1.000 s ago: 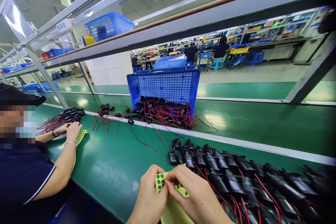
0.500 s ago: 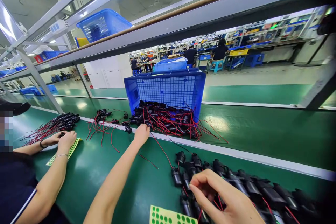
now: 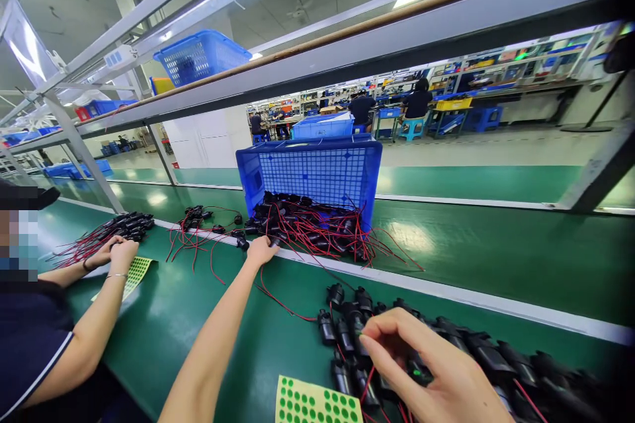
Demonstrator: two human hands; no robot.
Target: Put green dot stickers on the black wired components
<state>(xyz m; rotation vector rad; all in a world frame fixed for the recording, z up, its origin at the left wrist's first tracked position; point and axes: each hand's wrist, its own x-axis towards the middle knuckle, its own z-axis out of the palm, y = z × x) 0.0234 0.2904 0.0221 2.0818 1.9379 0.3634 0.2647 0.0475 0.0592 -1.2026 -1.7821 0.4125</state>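
Observation:
My left hand (image 3: 262, 251) reaches to the front of a tipped blue crate (image 3: 243, 175), its fingers closed around a black cylindrical part with wires, mostly hidden by the hand. Inside the crate and spilling out lies a heap of similar black parts (image 3: 317, 238) with red and black wires. My right hand (image 3: 426, 363) pinches thumb against forefinger, with a speck of green, apparently a round sticker (image 3: 360, 336), at the tips. Behind and under it sit rows of black cylindrical parts (image 3: 343, 334). A sheet of green dot stickers (image 3: 325, 402) lies left of this hand.
At the left a co-worker (image 3: 34, 337) handles a part above another green sticker sheet (image 3: 136, 274), near more black parts (image 3: 131, 225). A white strip (image 3: 421, 283) runs along the green table (image 3: 188, 317). A shelf beam (image 3: 317, 73) crosses overhead, carrying a blue basket (image 3: 203, 56).
My left hand has drawn slightly left and down from the heap. A red wire below it now curves toward the rows. Green now shows at my right fingertips. The view has shifted slightly.

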